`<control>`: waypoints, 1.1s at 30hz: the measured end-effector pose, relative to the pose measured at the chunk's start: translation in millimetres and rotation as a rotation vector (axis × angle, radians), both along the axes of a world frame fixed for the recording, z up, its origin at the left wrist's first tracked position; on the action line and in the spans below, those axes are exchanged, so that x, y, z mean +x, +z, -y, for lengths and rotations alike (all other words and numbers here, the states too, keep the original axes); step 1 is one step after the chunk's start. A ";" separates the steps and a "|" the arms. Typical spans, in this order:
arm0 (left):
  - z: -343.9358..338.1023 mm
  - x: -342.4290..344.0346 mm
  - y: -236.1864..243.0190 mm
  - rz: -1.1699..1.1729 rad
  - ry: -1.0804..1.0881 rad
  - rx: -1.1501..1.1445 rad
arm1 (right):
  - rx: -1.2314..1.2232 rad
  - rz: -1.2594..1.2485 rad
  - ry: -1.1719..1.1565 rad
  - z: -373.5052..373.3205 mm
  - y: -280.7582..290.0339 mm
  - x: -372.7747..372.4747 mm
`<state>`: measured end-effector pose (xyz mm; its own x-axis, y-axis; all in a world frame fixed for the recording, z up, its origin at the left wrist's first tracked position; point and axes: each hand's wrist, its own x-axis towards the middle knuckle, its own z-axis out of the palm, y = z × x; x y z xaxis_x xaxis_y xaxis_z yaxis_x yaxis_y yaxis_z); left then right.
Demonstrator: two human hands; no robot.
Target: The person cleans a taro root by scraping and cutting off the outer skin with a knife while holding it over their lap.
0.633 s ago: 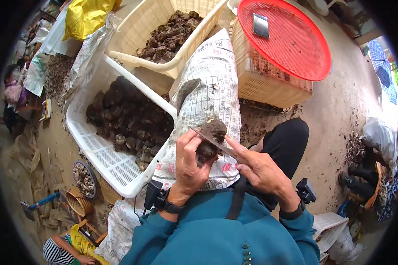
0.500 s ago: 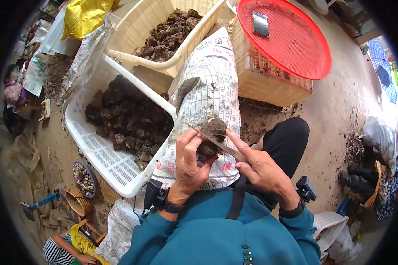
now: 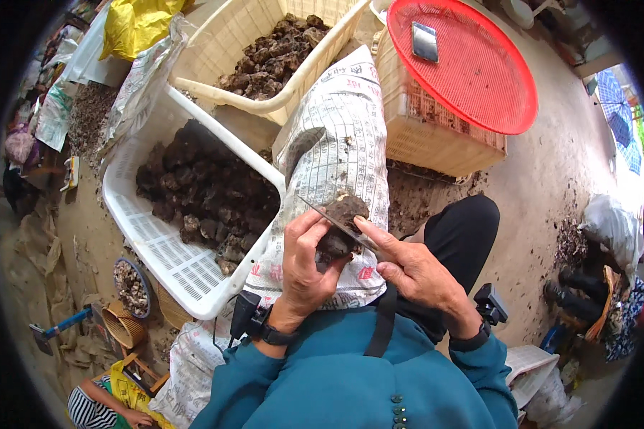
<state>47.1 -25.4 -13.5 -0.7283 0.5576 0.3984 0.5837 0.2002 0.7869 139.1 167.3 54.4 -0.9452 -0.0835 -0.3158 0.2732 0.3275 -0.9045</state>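
Note:
My left hand (image 3: 306, 266) is closed round a dark, knobbly lump (image 3: 347, 208) that looks like a soil-covered root or tuber. In my right hand (image 3: 421, 275) is a knife (image 3: 330, 217), its narrow blade slanting up and left across the lump. The right index finger presses on the lump beside the blade, and the left fingertips are close to the blade's far part. Beneath both hands, a white printed woven sack (image 3: 336, 154) lies over my lap. How deep the edge sits in the lump cannot be made out.
Left of the sack, a white basket (image 3: 186, 275) holds dark lumps; a cream crate (image 3: 186, 82) behind holds more. A red mesh tray (image 3: 479, 71) with a phone (image 3: 424, 42) tops another crate (image 3: 444, 146). At lower left are a small bowl (image 3: 149, 289) and another person's arm (image 3: 111, 405).
My right hand has shifted slightly left with the knife, and its index finger sits further onto the lump. My left hand keeps its hold, almost unmoved.

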 end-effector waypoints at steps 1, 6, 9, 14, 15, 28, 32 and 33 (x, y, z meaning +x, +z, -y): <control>0.1 0.2 0.5 -0.005 0.001 -0.003 | -0.011 0.060 -0.011 0.7 2.9 -1.6; 1.6 0.4 1.4 -0.009 0.010 -0.044 | -0.009 -0.047 -0.040 4.8 -2.9 -2.8; 0.4 0.1 0.3 -0.004 0.024 -0.024 | 0.040 -0.213 -0.082 11.2 -19.4 0.7; -1.5 -0.8 5.0 0.038 0.019 0.004 | 0.317 -0.212 -0.159 21.9 -20.7 6.6; -1.4 -0.7 6.0 0.039 0.022 -0.004 | 0.361 -0.228 -0.181 24.1 -21.2 6.3; 2.4 -1.2 3.9 0.288 0.036 0.032 | 0.411 -0.183 -0.074 6.3 -11.7 18.5; 4.5 -3.7 2.0 0.438 0.008 0.106 | 0.373 -0.113 -0.035 5.6 -7.8 25.3; 4.5 -4.4 1.7 0.491 -0.002 0.143 | 0.351 -0.114 -0.039 4.8 -9.1 26.8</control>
